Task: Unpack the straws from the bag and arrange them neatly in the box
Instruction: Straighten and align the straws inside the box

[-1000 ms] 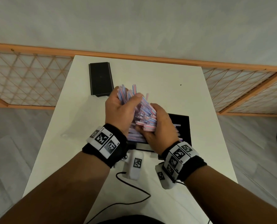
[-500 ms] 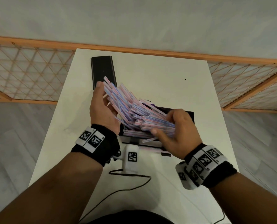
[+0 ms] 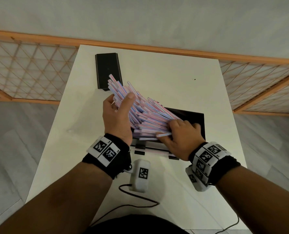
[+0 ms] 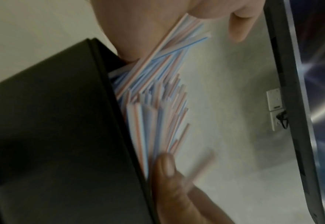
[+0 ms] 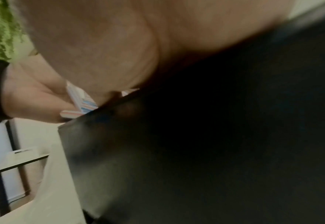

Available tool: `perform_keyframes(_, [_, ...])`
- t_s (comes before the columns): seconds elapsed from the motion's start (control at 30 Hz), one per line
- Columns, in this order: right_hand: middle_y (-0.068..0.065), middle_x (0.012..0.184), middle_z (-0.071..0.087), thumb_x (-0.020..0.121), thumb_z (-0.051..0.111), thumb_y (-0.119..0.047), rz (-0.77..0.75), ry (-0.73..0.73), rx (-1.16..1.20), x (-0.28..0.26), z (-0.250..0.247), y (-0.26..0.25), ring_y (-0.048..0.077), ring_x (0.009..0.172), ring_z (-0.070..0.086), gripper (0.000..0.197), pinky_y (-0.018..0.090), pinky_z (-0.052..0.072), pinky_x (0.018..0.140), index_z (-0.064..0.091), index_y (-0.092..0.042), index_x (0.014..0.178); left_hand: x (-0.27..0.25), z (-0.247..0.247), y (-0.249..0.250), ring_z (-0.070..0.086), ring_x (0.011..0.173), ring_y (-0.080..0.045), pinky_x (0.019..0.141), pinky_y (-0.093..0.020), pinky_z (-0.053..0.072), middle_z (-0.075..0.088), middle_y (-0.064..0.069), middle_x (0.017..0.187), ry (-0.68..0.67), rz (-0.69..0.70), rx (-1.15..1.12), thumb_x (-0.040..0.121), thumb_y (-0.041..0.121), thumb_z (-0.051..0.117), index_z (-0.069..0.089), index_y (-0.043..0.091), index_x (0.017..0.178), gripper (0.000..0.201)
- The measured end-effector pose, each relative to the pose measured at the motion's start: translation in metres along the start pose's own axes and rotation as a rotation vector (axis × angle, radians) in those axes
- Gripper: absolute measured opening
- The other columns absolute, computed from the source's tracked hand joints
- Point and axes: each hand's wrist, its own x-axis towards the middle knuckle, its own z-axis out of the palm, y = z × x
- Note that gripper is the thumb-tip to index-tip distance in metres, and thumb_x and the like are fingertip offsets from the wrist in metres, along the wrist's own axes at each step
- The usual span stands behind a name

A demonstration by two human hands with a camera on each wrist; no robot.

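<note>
Striped straws (image 3: 145, 115) fan out of the black box (image 3: 193, 119) between both hands: left hand (image 3: 116, 119) cradles their raised ends, right hand (image 3: 179, 135) clamps the low ends. Wrist views: blurred; no readable writing.

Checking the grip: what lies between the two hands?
In the head view, the fanned bundle of straws spans from the left hand to the right hand, over the black box.
</note>
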Motion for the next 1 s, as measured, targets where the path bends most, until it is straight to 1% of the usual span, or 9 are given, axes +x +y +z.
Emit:
perform_keyframes(0.13, [-0.003,0.099,0.050,0.072,0.033,-0.087,-0.086,-0.022,0.279,0.006,-0.002,-0.002,0.021,0.092,0.053,0.069,0.032,0.042,0.077,0.041,-0.024,0.097,0.001,-0.008,-0.009,0.073,0.097,-0.020,0.083,-0.036,0.059,0.072,-0.007,0.109,-0.036,0.047,0.110,0.066,0.034,0.084,0.058,0.005,0.124,0.070])
perform_keyframes(0.27, [-0.008,0.100,0.052,0.062,0.045,-0.091,-0.175,-0.047,0.193,0.005,-0.004,0.006,0.016,0.094,0.052,0.079,0.031,0.045,0.083,0.051,-0.025,0.104,0.004,-0.019,-0.010,0.064,0.096,-0.023,0.097,-0.051,0.053,0.067,-0.006,0.102,-0.016,0.064,0.097,0.062,0.054,0.080,0.056,0.010,0.118,0.075])
perform_keyframes(0.4, [-0.006,0.094,0.057,0.061,0.043,-0.089,-0.212,-0.041,0.206,0.010,0.001,0.005,0.019,0.088,0.056,0.073,0.031,0.047,0.077,0.053,-0.028,0.099,-0.001,-0.032,-0.013,0.061,0.086,-0.014,0.076,-0.026,0.049,0.061,0.007,0.099,-0.007,0.206,0.660,0.057,0.070,0.081,0.051,0.025,0.109,0.074])
perform_keyframes(0.53, [-0.010,0.087,0.047,0.062,0.047,-0.088,-0.227,-0.035,0.251,0.012,0.005,-0.002,0.014,0.081,0.046,0.061,0.026,0.039,0.073,0.039,-0.034,0.088,0.004,-0.037,-0.013,0.059,0.071,-0.013,0.058,-0.019,0.037,0.061,0.008,0.075,-0.007,0.211,1.022,0.078,0.055,0.080,0.057,0.015,0.087,0.047])
perform_keyframes(0.6, [-0.014,0.085,0.051,0.059,0.047,-0.091,-0.175,-0.077,0.258,0.012,0.006,-0.004,0.014,0.079,0.053,0.064,0.029,0.045,0.070,0.038,-0.036,0.089,0.007,-0.037,-0.011,0.056,0.064,-0.014,0.053,-0.010,0.033,0.059,0.008,0.066,-0.008,0.259,1.065,0.087,0.048,0.074,0.056,0.014,0.077,0.039])
perform_keyframes(0.67, [-0.013,0.087,0.057,0.056,0.045,-0.095,-0.132,-0.082,0.243,0.014,0.006,-0.005,0.016,0.081,0.059,0.071,0.034,0.053,0.073,0.040,-0.036,0.094,0.007,-0.036,-0.006,0.051,0.059,-0.010,0.052,-0.012,0.034,0.056,0.010,0.062,-0.033,0.302,1.108,0.092,0.041,0.071,0.051,0.019,0.070,0.036])
perform_keyframes(0.77, [-0.009,0.089,0.055,0.055,0.037,-0.100,-0.128,0.009,0.185,0.013,0.005,-0.008,0.020,0.085,0.057,0.078,0.038,0.053,0.077,0.040,-0.032,0.092,0.009,-0.033,0.000,0.052,0.061,-0.019,0.058,-0.020,0.029,0.056,0.010,0.059,-0.056,0.369,1.133,0.093,0.032,0.069,0.048,0.022,0.068,0.034])
perform_keyframes(0.9, [-0.006,0.091,0.050,0.058,0.033,-0.100,-0.078,0.248,0.208,0.006,0.001,-0.012,0.023,0.090,0.051,0.083,0.036,0.047,0.080,0.050,-0.025,0.089,0.007,-0.028,0.008,0.054,0.060,-0.029,0.056,-0.024,0.033,0.060,-0.005,0.062,-0.100,0.506,1.132,0.090,0.018,0.067,0.052,0.009,0.074,0.023])
perform_keyframes(1.0, [-0.005,0.091,0.048,0.057,0.050,-0.092,-0.050,0.215,0.278,0.006,-0.004,-0.011,0.018,0.083,0.050,0.075,0.031,0.045,0.072,0.047,-0.025,0.091,0.004,-0.020,0.021,0.045,0.052,-0.021,0.054,-0.018,0.036,0.053,0.000,0.057,-0.129,0.604,1.187,0.083,0.014,0.067,0.051,0.012,0.071,0.020])
